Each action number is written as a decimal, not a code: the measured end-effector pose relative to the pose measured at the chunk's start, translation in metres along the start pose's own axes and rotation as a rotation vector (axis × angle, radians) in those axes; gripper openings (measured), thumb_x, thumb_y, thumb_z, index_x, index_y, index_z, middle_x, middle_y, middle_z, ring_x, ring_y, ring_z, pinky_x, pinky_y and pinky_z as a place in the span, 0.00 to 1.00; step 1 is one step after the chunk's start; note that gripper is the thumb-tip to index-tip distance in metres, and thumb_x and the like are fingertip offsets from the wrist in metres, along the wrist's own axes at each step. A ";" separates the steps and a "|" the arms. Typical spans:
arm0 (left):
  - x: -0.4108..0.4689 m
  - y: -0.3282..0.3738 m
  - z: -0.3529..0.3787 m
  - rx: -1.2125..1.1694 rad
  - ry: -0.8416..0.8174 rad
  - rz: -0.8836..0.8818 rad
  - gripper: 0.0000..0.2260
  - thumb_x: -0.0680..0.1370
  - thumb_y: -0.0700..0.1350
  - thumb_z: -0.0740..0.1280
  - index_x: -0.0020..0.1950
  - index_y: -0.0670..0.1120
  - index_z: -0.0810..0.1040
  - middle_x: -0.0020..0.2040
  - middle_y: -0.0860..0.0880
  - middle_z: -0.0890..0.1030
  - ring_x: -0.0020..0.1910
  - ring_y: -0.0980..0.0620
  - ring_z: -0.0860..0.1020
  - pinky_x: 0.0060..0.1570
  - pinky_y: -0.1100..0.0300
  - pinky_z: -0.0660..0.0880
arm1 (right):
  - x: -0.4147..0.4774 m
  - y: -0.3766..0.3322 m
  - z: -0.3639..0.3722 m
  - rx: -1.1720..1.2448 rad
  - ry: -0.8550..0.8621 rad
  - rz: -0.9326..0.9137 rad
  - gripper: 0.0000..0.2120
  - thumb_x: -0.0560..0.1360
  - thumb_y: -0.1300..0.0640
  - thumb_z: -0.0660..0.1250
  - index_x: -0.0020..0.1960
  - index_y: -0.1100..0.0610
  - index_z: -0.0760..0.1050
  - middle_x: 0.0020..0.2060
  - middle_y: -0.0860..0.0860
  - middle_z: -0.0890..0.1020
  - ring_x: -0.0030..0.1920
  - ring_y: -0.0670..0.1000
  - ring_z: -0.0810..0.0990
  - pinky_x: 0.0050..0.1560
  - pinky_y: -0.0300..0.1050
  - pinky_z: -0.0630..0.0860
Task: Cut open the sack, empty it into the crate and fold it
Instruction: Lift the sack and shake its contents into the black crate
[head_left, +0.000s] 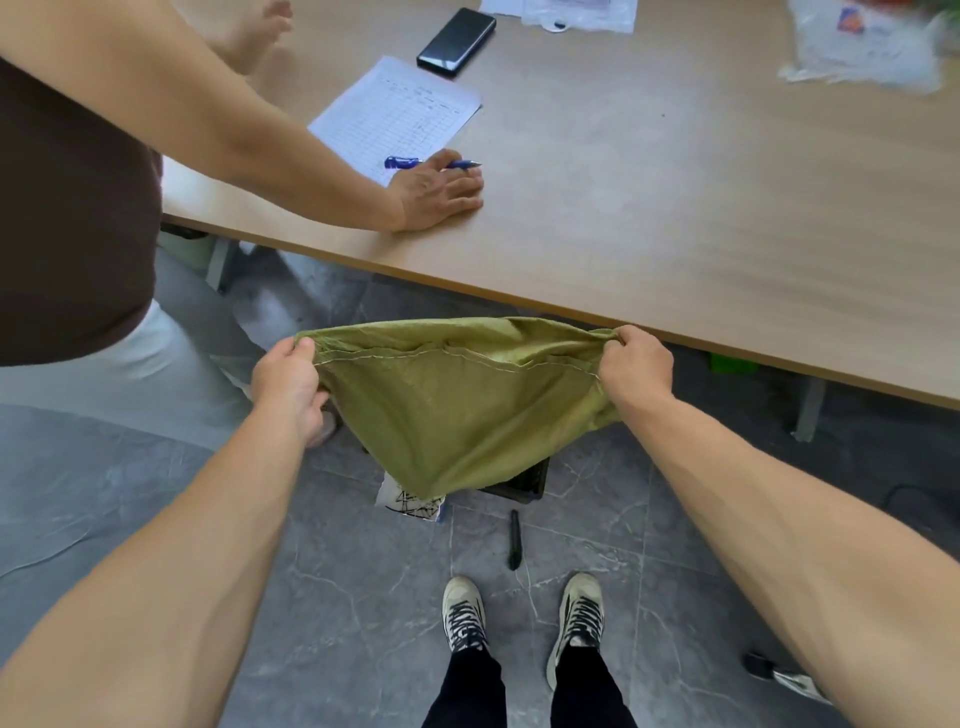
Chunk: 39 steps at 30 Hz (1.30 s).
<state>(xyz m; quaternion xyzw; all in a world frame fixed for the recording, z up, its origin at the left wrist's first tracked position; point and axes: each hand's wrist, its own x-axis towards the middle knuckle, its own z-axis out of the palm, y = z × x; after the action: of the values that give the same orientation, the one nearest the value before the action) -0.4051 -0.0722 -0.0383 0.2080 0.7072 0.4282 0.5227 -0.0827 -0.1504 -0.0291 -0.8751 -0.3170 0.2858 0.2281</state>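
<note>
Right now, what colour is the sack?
Olive green, with a pale stitched seam; the sack shows in the head view.

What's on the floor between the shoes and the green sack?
In the head view, a black cutter lies on the grey floor between the shoes and the hanging sack.

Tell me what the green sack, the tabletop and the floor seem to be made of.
Green sack: probably woven plastic cloth, matte, limp and creased, with a pale stitched seam along the held edge. Tabletop: likely wood-look laminate, smooth beige with faint grain. Floor: grey marble-look tiles, slightly glossy, with white veins and straight joints.
</note>
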 end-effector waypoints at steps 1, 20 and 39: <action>-0.002 0.001 0.001 -0.012 -0.017 0.024 0.09 0.84 0.44 0.59 0.54 0.50 0.79 0.51 0.51 0.79 0.54 0.50 0.76 0.63 0.48 0.73 | 0.001 0.001 -0.001 0.039 0.036 -0.002 0.16 0.83 0.59 0.54 0.63 0.58 0.77 0.56 0.56 0.79 0.47 0.52 0.72 0.47 0.44 0.67; 0.000 -0.001 0.027 0.042 -0.075 0.029 0.08 0.84 0.41 0.58 0.52 0.48 0.77 0.45 0.51 0.79 0.45 0.53 0.78 0.55 0.54 0.76 | 0.002 0.016 -0.002 -0.006 0.001 0.043 0.13 0.84 0.60 0.53 0.58 0.58 0.76 0.50 0.54 0.77 0.41 0.49 0.72 0.40 0.43 0.68; 0.016 0.003 0.032 0.021 -0.013 0.111 0.12 0.83 0.42 0.60 0.41 0.49 0.78 0.42 0.50 0.80 0.47 0.49 0.78 0.56 0.52 0.77 | 0.010 0.006 -0.002 0.070 0.069 -0.029 0.13 0.83 0.59 0.54 0.48 0.62 0.74 0.38 0.50 0.74 0.38 0.48 0.71 0.38 0.46 0.66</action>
<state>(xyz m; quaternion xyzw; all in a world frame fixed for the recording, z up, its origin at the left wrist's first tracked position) -0.3823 -0.0465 -0.0479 0.2552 0.6956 0.4479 0.5004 -0.0731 -0.1482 -0.0344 -0.8714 -0.3112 0.2628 0.2734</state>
